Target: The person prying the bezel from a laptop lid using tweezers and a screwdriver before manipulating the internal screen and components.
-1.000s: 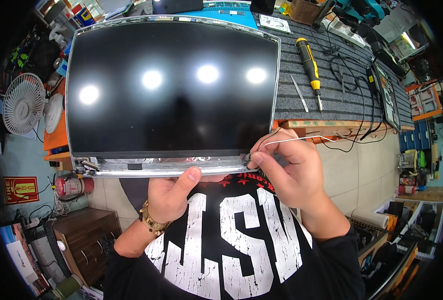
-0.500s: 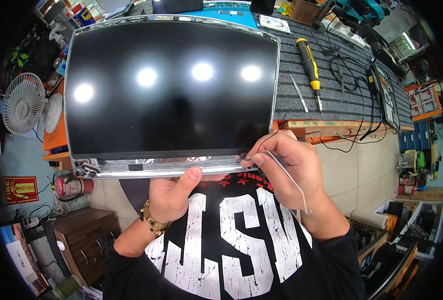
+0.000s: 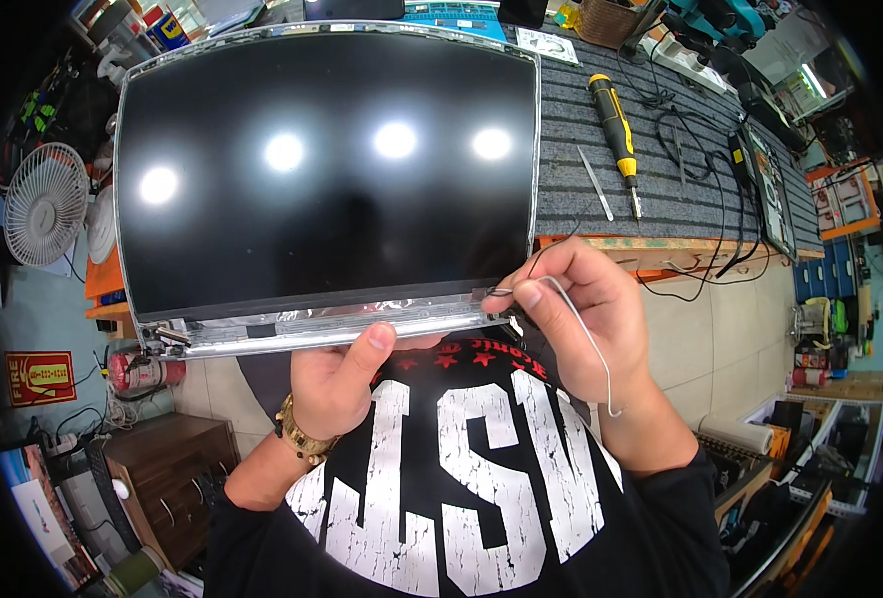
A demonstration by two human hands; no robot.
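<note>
A laptop screen panel (image 3: 332, 219) in its silver lid stands tilted in front of me, its dark face reflecting several ceiling lights. My left hand (image 3: 344, 374) grips the lid's lower edge, thumb in front and fingers behind. At the lower right corner, my right hand (image 3: 586, 309) pinches thin cables between thumb and forefinger. A white cable (image 3: 597, 354) curves down from the pinch over the palm, and a dark cable (image 3: 544, 254) sticks up past the fingers. Bare metal hinges (image 3: 167, 337) and a strip of silver foil show along the lid's bottom.
On the grey striped mat right of the lid lie a yellow-black screwdriver (image 3: 616, 130), tweezers (image 3: 595, 183) and tangled black cables (image 3: 711, 179). An opened device (image 3: 765, 189) rests at the bench's far right. A white fan (image 3: 46, 204) stands at left.
The lid has shifted slightly left and tilted, its right side rising a little. My right hand, still pinching the cables, has turned and the white cable's end has moved up slightly.
</note>
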